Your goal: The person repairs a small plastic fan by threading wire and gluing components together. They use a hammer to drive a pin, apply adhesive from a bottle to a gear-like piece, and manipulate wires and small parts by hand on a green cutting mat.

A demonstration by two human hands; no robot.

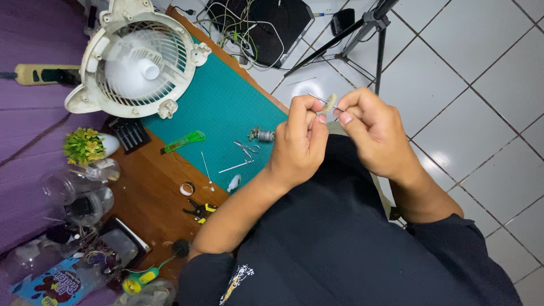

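Observation:
Both hands meet in front of me, off the desk's edge and over my dark-clothed lap. My left hand (299, 139) pinches a small pale round part (330, 102) between thumb and fingers. A thin metal rod (317, 98) runs through that part. My right hand (371, 127) grips the rod's other side with its fingertips, touching the pale part. The two hands are almost touching each other.
A white fan housing with grille (139, 59) lies on a green cutting mat (226, 113). On the mat lie a green utility knife (184, 141), a small motor part (262, 135), tweezers (245, 150) and a thin rod. Jars and a small plant (85, 146) crowd the left. A tripod (362, 34) stands on the tiled floor.

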